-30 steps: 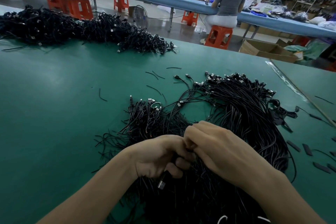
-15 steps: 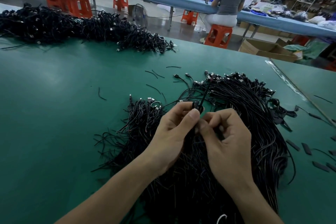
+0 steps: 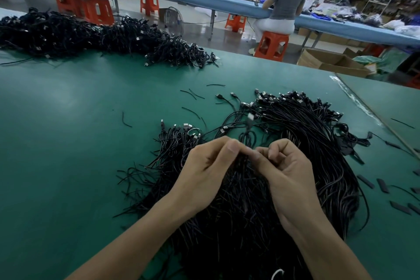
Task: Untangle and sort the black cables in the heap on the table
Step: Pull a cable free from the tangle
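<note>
Over the heap (image 3: 318,143) on the green tabletop (image 3: 68,120), our left grip (image 3: 204,166) and right grip (image 3: 286,166) meet, both pinching one black cable (image 3: 247,130) standing upright.

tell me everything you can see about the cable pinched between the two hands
The pinched cable is thin, black and rubbery-looking, ending in a silvery metal plug that points up and away, blurred. It rises in a narrow loop from between the left hand and right hand, which both pinch it above the near heap.
</note>
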Available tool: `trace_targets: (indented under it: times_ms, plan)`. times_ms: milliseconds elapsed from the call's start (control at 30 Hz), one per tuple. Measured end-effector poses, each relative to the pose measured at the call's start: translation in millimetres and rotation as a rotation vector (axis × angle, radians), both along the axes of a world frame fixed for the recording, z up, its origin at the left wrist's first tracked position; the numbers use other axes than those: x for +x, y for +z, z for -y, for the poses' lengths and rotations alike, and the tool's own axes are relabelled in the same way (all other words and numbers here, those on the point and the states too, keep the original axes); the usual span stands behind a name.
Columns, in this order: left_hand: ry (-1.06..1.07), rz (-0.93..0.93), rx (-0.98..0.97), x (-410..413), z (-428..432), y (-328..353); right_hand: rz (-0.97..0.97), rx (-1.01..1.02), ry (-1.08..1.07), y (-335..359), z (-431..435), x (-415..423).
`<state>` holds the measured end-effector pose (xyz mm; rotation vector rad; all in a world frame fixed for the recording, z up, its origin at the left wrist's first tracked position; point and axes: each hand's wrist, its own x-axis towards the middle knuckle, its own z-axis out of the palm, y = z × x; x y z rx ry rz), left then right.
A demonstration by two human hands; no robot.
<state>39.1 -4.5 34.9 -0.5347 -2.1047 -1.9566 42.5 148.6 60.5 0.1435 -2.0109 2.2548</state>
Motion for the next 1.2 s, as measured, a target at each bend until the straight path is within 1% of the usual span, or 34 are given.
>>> trace_targets:
  times_ms: [167, 233, 333, 367, 433, 500, 567, 633, 733, 867, 967, 1100, 1200]
  plan:
    - [0.019, 0.041, 0.067, -5.6, -1.3, -5.9, -0.034, 0.042, -0.040, -2.6, 0.1, -0.5]
    - [0.069, 0.037, 0.021, -7.1, 0.3, -6.2, -0.058, 0.060, -0.034, -4.8, -0.6, -0.3]
    - [0.164, 0.069, -0.098, -11.5, 7.5, -8.5, -0.136, 0.119, -0.014, -5.8, 0.0, 1.4]
    - [0.140, 0.087, -0.125, -12.5, 9.1, -9.4, -0.181, 0.156, -0.014, -5.8, 0.8, 1.8]
    - [0.006, 0.155, -0.129, -11.3, 8.8, -9.1, -0.272, 0.233, -0.027, -4.2, 1.6, 2.0]
    - [-0.135, 0.229, -0.048, -8.4, 6.3, -9.5, -0.351, 0.300, -0.031, -2.5, 1.9, 2.0]
    - [-0.161, 0.226, 0.034, -6.1, 3.8, -9.7, -0.384, 0.378, -0.057, -2.9, 2.4, 1.8]
    - [-0.095, 0.183, 0.063, -6.0, 1.3, -10.3, -0.371, 0.421, -0.089, -5.7, 3.0, 2.0]
    - [-0.021, 0.117, 0.086, -5.7, -3.0, -8.8, -0.341, 0.409, -0.125, -9.3, 1.9, 0.5]
    - [-0.060, 0.109, 0.259, -4.0, -3.9, -3.4, -0.310, 0.345, -0.045, -9.0, 0.8, 0.1]
    - [-0.099, 0.160, 0.361, -5.8, -4.8, -1.6, -0.278, 0.360, -0.003, -10.7, 1.9, 1.3]
    - [-0.169, 0.187, 0.331, -9.4, -5.3, -5.6, -0.222, 0.366, -0.015, -11.7, -2.3, -3.2]
    - [-0.188, 0.134, 0.251, -9.4, -3.1, -6.1, -0.164, 0.302, -0.009, -11.3, -4.4, -4.1]
